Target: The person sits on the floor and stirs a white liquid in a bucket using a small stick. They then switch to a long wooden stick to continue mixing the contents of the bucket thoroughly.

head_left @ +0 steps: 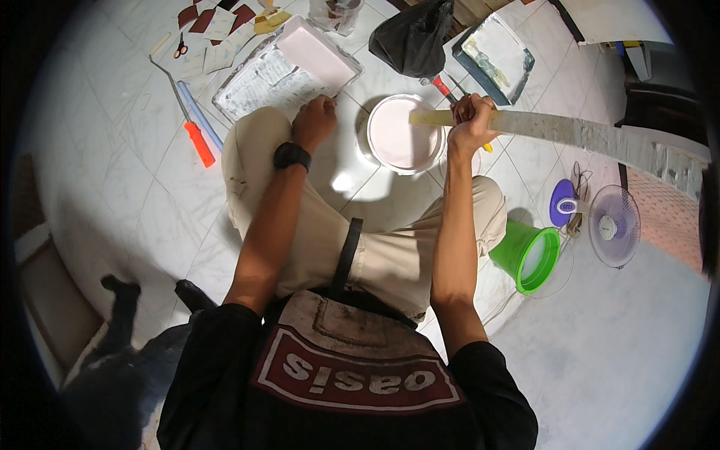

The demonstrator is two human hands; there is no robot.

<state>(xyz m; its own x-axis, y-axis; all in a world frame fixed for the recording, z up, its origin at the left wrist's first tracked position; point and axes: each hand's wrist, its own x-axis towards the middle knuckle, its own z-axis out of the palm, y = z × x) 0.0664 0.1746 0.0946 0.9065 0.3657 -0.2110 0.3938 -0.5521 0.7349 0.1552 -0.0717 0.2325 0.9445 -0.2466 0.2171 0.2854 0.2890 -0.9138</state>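
Note:
My right hand [472, 124] grips a long, flat, paint-smeared stick [570, 126]. Its yellowish end lies over a round white bucket [406, 167] of pale pink paint [397, 135]; whether the tip dips into the paint is hard to tell. Near my left knee, my left hand [315, 120] is closed with the fingers curled; what they hold, if anything, is hidden. Just beyond it sits a paint tray [259, 82], smeared grey and white, with pale pink paint in its far end.
A red-handled roller frame [199, 144] lies at left, near scissors [180, 46] and sandpaper pieces [220, 24]. Far right are a black plastic bag [412, 37] and a second tray [495, 60]. A green bucket [525, 255] and a purple fan [613, 225] stand right.

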